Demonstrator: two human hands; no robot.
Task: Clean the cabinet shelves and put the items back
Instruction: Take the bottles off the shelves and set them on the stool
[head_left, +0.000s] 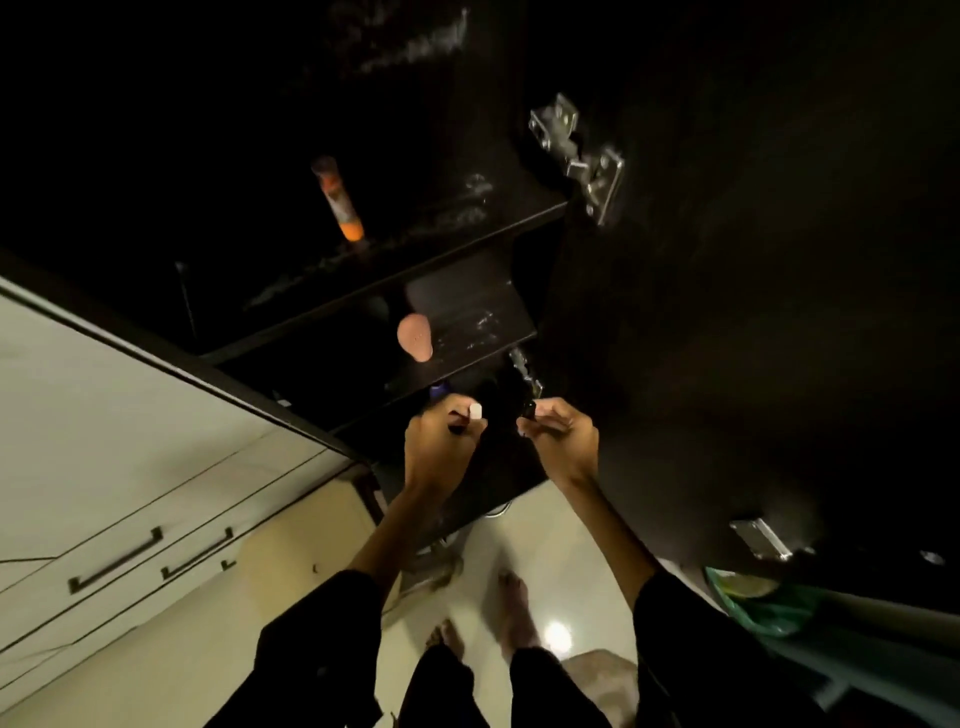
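Two bare hands meet near the middle of the view, in front of the lowest visible opening of a dark cabinet (727, 312). The left hand (441, 441) has its fingers curled round a small dark item with a white cap (476, 412) poking out at its one o'clock; what the item is cannot be told in the gloom. The right hand (563, 436), just beside it at three o'clock, pinches a small dark thing (529, 410) between thumb and fingertips, too dim to name. At twelve o'clock from the hands, a dusty dark shelf (483, 322) carries a pinkish teardrop-shaped object (414, 336) near its front edge. Above that, at eleven o'clock, a higher shelf (415, 244), streaked with pale dust, bears an orange-and-white tube (337, 200) standing on its orange cap. At one o'clock a metal hinge (582, 156) joins the cabinet body to its open door. At nine o'clock lies a pale cupboard front with dark bar handles (117, 558). At six o'clock, black sleeves (322, 639) and bare feet (511, 608) show over a glossy floor, with a green bag (763, 603) at four o'clock.
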